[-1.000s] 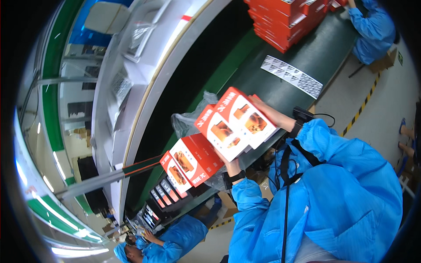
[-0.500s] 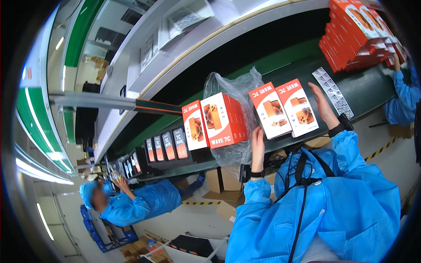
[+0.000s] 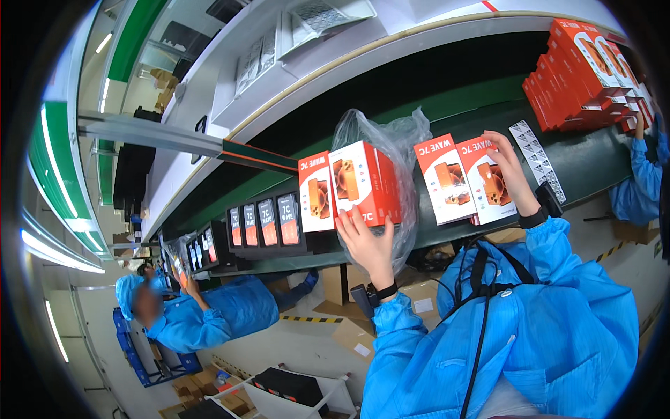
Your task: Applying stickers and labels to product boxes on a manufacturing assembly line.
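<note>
Head view: the left hand (image 3: 366, 241) is gripping the lower edge of an orange and white carton (image 3: 364, 183), thumb on the printed face and fingers (image 3: 349, 222) curling under the base. This carton is standing just beside a second carton (image 3: 315, 190) of the same kind, the two touching along one side, both at the near edge of the dark green conveyor belt (image 3: 586, 164). A clear plastic bag (image 3: 391, 133) is billowing up behind and around the gripped carton.

The right hand (image 3: 508, 174) is lying flat over another pair of cartons (image 3: 464, 178), fingers spread across the top of the right-hand one, pressing rather than closing round it; whether the thumb is hooking the far edge cannot be told.

Handling judgement: each carton appears stiff, light and smooth-faced, so it is likely slipping easily under a flat palm. Taking hold across the two narrow sides or under the base looks most secure. The bag is soft, thin and prone to snagging on carton corners.

Pose: both forearms, in blue sleeves (image 3: 488, 328), are reaching forward from the lower edge, the left wrist bent upward, the right arm extending further and to the right.

Surroundings: a row of dark handsets (image 3: 262, 222) is standing on the belt to the left, a stack of cartons (image 3: 579, 73) is sitting far right, and a co-worker (image 3: 202, 314) in blue is working further along the belt
</note>
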`<action>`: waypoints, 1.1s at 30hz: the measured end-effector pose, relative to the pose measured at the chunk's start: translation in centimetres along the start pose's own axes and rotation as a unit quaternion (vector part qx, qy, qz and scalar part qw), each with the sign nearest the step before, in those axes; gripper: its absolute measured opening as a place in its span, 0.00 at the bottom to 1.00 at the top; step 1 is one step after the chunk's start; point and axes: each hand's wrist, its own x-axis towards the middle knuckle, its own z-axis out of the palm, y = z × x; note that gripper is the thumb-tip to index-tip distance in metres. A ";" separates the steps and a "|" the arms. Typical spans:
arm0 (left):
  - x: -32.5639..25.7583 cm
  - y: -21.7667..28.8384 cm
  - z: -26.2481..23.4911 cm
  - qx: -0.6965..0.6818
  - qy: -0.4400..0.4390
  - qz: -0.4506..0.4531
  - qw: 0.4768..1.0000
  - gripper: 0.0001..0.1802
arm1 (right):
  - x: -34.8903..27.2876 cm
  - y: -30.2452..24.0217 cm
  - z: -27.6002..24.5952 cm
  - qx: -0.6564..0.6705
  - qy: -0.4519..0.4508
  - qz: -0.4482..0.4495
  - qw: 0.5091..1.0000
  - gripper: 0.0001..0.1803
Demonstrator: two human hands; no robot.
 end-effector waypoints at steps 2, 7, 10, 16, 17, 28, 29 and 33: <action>0.2 -0.4 -0.1 0.007 0.023 0.015 1.000 0.38 | -0.5 -0.1 -0.3 0.015 0.023 0.018 0.999 0.17; -0.1 -0.7 -0.2 -0.061 0.063 0.010 0.996 0.38 | -1.3 0.6 -1.5 -0.045 0.078 -0.030 0.995 0.14; -0.8 -0.7 0.2 -0.014 0.026 0.058 0.998 0.39 | -1.4 0.8 -1.6 -0.080 0.081 -0.040 0.993 0.14; -1.7 0.3 0.4 -0.002 0.038 0.044 0.998 0.33 | -1.3 2.0 -1.7 -0.083 0.067 -0.030 0.994 0.16; -2.7 -0.2 0.8 -0.003 0.039 0.044 0.998 0.33 | -1.4 2.7 -1.9 -0.022 0.072 0.014 0.997 0.17; -8.8 2.3 18.7 -0.697 -0.328 -0.442 0.459 0.31 | -5.0 16.9 -3.2 0.363 -0.099 0.284 0.882 0.36; -9.1 2.9 19.1 -0.706 -0.356 -0.462 0.401 0.31 | -6.0 18.0 -3.2 0.357 -0.083 0.265 0.892 0.37; -12.2 1.8 24.0 -0.661 -0.370 -0.480 0.442 0.27 | -6.9 19.8 -4.0 0.346 -0.059 0.237 0.906 0.37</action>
